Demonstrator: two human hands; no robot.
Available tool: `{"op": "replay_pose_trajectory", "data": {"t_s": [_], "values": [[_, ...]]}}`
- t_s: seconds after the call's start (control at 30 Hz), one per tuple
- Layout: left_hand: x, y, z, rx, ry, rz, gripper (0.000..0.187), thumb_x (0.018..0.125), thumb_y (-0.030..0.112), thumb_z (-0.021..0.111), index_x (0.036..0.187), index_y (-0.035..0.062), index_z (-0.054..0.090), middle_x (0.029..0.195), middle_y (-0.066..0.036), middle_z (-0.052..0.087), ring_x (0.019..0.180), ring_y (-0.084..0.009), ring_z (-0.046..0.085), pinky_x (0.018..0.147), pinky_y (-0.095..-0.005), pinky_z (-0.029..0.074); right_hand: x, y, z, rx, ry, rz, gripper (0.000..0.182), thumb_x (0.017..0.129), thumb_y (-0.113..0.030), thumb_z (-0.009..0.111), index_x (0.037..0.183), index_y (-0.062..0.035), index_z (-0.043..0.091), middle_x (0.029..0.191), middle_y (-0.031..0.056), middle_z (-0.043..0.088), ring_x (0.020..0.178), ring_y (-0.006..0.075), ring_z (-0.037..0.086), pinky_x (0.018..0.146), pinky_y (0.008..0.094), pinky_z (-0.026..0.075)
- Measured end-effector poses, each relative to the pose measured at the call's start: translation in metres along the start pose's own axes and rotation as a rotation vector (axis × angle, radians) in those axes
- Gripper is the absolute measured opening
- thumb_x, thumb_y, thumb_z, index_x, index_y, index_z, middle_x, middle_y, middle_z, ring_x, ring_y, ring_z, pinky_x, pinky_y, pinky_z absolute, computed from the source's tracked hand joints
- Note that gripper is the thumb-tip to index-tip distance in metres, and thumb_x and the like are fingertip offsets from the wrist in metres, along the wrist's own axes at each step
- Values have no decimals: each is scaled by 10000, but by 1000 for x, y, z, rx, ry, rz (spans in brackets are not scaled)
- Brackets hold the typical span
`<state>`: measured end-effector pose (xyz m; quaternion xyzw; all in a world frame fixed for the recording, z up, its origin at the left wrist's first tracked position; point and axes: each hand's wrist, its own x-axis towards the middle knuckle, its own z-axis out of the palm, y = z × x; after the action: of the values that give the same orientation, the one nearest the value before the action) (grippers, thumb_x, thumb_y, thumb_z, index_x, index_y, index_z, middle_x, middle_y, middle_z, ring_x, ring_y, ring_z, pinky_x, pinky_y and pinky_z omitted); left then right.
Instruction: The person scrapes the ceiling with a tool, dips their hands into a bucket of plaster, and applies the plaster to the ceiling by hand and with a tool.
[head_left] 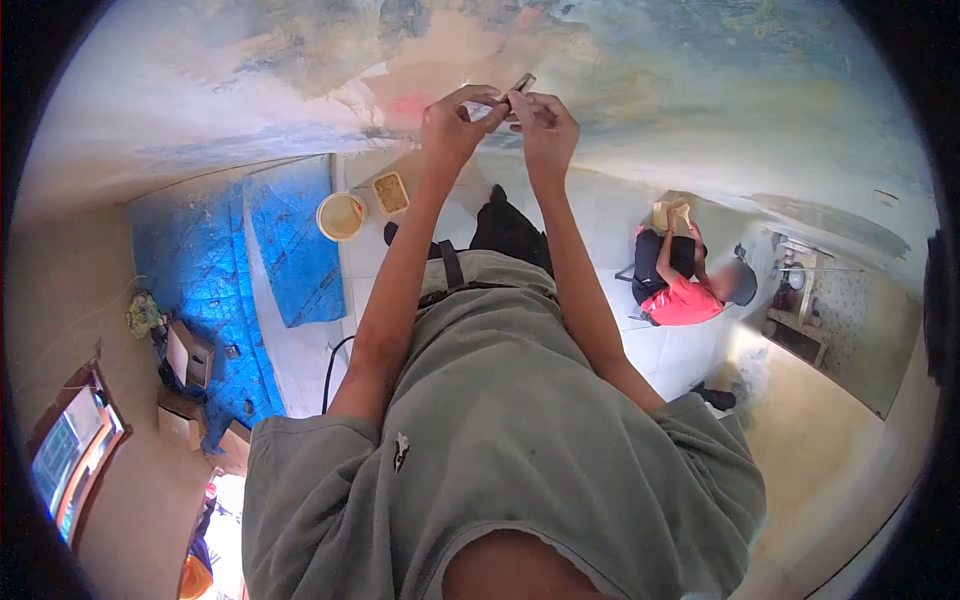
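In front of a patchy painted wall [620, 60], my two hands meet at chest height with the arms stretched forward. My right hand [547, 122] pinches a small, flat, brownish piece [525, 83] that sticks up past the fingertips; its exact kind is too small to tell. My left hand [462, 118] is beside it, thumb and fingers closed toward the lower end of the same piece. What lies between the left fingertips is hard to make out. Bare plaster and a pinkish patch show on the wall behind the hands.
A pale bucket [341, 216] and a square tub [390, 193] of tan material stand on the tiled floor. Blue sheeting [290, 245] covers floor at left, with cardboard boxes [188, 355] on it. At right, a person in a red shirt [685, 300] sits holding something pale.
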<state>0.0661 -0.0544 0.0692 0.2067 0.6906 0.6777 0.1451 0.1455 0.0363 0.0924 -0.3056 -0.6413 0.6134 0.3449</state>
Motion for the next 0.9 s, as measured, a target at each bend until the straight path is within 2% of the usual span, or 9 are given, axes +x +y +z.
{"op": "replay_pose_trajectory", "data": {"t_s": [0.13, 0.23, 0.3, 0.33, 0.4, 0.53, 0.6, 0.83, 0.9], "values": [[-1, 5, -6, 240, -137, 157, 180, 773, 122, 746, 930, 38, 719, 759, -24, 693, 492, -19, 475, 438, -208, 371, -6, -3, -11, 17, -13, 25, 178, 844, -127, 689, 894, 37, 638, 764, 74, 664, 655, 110, 633, 573, 237, 512], [5, -8, -5, 209, -256, -14, 202, 804, 130, 723, 979, 30, 708, 777, -26, 692, 544, -29, 507, 488, -211, 406, 0, 2, -16, 63, -49, 32, 159, 861, -114, 661, 883, 42, 645, 740, 71, 658, 634, 113, 630, 560, 239, 510], [10, -16, -2, -282, -314, -62, 192, 836, 107, 686, 1005, 16, 693, 781, -16, 684, 614, -42, 537, 553, -202, 430, 9, 9, -19, 124, -89, 47, 137, 861, -85, 649, 866, 52, 652, 719, 72, 656, 617, 117, 629, 542, 241, 509], [7, -13, 2, -272, -308, -59, 192, 836, 107, 686, 1005, 16, 693, 781, -16, 684, 614, -42, 537, 553, -202, 430, 11, 9, -23, 135, -96, 48, 137, 861, -85, 649, 866, 52, 652, 719, 72, 656, 617, 117, 629, 542, 241, 509], [3, -3, 5, -339, -260, -301, 169, 834, 26, 649, 983, -50, 672, 851, -80, 690, 647, -40, 555, 574, -226, 460, 16, 9, -26, 111, -119, 53, 130, 857, -71, 649, 854, 59, 654, 719, 75, 661, 608, 114, 625, 539, 240, 507], [2, -4, 18, -299, -254, -66, 217, 794, 55, 698, 999, -13, 674, 834, -47, 691, 586, -21, 513, 521, -203, 417, 28, 11, -35, 89, -134, 58, 125, 850, -60, 651, 862, 65, 655, 723, 85, 668, 603, 112, 623, 542, 236, 503], [1, 4, 23, 137, -171, 39, 291, 735, 127, 772, 991, 24, 680, 829, -17, 691, 518, -16, 445, 474, -195, 359, 37, 14, -42, 0, -188, -20, 123, 832, -57, 663, 867, 60, 658, 720, 89, 674, 596, 119, 624, 553, 244, 509], [-8, 17, 40, 220, 75, -49, 250, 689, 181, 810, 862, 34, 707, 745, -21, 692, 481, -23, 394, 447, -214, 320, 52, 5, -48, -188, -320, -212, 165, 801, -106, 694, 941, -26, 662, 736, 113, 687, 634, 167, 668, 577, 280, 528], [-9, 19, 35, 198, 41, -103, 208, 714, 168, 793, 841, 24, 713, 729, -38, 695, 532, -32, 476, 480, -213, 351, 51, 1, -48, -197, -423, -187, 215, 807, -137, 696, 994, -72, 614, 751, 128, 688, 675, 188, 685, 594, 292, 533]]}}
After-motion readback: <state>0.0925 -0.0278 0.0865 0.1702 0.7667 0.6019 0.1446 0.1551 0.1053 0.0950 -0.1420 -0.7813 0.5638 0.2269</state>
